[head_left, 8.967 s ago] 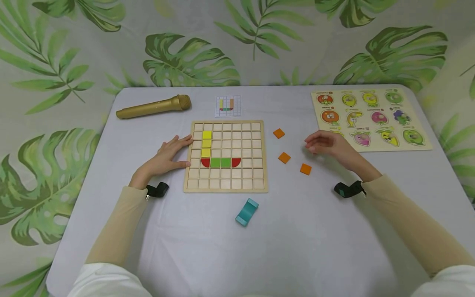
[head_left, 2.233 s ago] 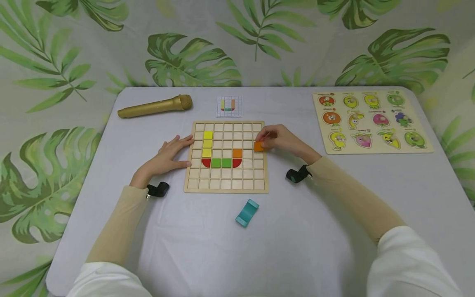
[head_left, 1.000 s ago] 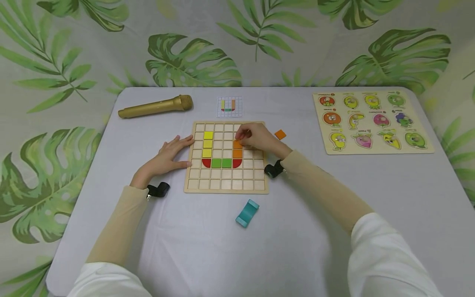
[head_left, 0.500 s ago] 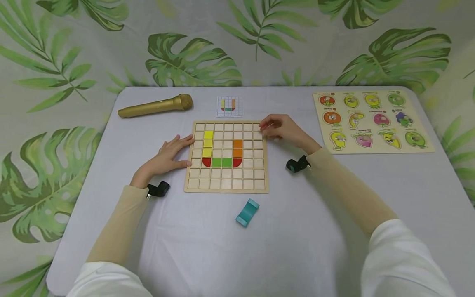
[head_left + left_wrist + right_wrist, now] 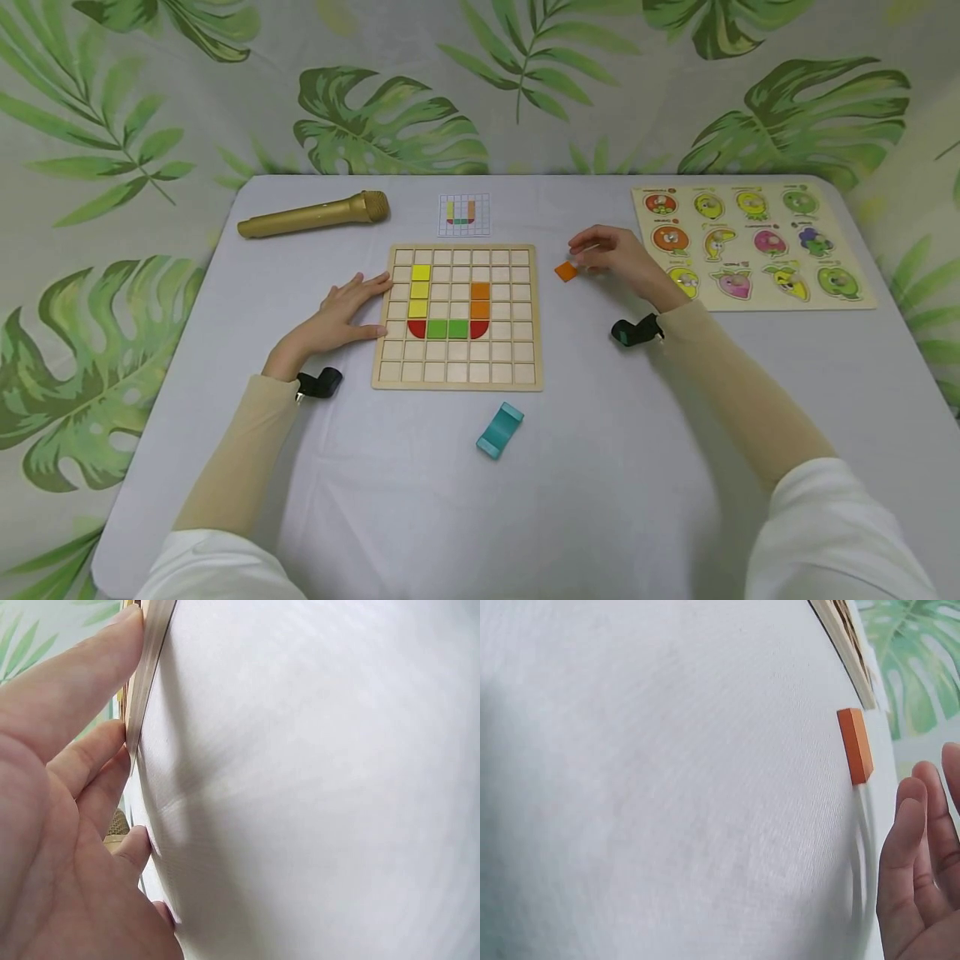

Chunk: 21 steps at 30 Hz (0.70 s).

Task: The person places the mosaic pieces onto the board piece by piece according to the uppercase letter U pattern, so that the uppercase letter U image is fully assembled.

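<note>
My left hand (image 5: 333, 317) rests at the left edge of the wooden grid board (image 5: 457, 362), thumb and fingertips against its rim, as the left wrist view also shows. On the board stand three yellow squares (image 5: 420, 291), two green squares (image 5: 447, 329), a red quarter-round piece (image 5: 417, 330) at each end of the green row, and two orange squares (image 5: 480, 301). Right of the board a loose orange square tile (image 5: 566, 272) lies on the cloth. My right hand (image 5: 622, 260) hovers beside it, fingers loosely bent, and in the right wrist view the tile (image 5: 855, 746) sits apart from the fingertips.
Behind the board lies a small pattern card (image 5: 464, 215). A gold microphone (image 5: 313, 215) is at the back left, a fruit puzzle board (image 5: 757, 246) at the back right. Nearer me lies a teal curved block (image 5: 500, 430).
Two orange squares have gone from the cloth onto the board above the right red piece. My right hand has since moved back right to the last loose tile. The left hand stays put.
</note>
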Available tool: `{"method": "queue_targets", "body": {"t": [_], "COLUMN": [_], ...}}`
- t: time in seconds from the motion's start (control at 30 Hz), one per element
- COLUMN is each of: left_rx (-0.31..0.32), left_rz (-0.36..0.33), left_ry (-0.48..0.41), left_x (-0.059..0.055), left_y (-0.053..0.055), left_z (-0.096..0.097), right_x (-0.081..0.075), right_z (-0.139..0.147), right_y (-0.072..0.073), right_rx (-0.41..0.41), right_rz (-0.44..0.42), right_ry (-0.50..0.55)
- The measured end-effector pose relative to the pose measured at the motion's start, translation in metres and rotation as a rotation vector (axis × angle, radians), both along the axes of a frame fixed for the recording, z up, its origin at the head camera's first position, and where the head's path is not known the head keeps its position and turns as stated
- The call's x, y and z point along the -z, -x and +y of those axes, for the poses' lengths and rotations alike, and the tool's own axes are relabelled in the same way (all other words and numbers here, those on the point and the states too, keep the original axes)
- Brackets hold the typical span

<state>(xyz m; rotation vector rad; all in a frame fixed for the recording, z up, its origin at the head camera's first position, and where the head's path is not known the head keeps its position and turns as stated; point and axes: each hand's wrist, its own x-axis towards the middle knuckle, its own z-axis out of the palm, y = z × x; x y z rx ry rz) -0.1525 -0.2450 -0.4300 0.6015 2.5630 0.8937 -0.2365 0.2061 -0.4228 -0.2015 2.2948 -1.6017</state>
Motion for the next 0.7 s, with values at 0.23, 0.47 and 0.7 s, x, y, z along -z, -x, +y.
{"method": "queue_targets", "body": {"t": [0.23, 0.47, 0.7], "left_rx": [0.009, 0.003, 0.001], "left_rz": [0.003, 0.001, 0.001], "left_ry": [-0.002, 0.000, -0.001], "left_x": [0.000, 0.002, 0.002], "left_y": [0.000, 0.000, 0.000], "left_z": [0.000, 0.000, -0.001], "right_x": [-0.004, 0.003, 0.004], "right_z": [0.001, -0.006, -0.012], "right_y": [-0.003, -0.002, -0.002], "right_rx": [-0.007, -0.065, -0.075], "right_rz": [0.011, 0.071, 0.128], "right_ry": [-0.028, -0.101, -0.237]}}
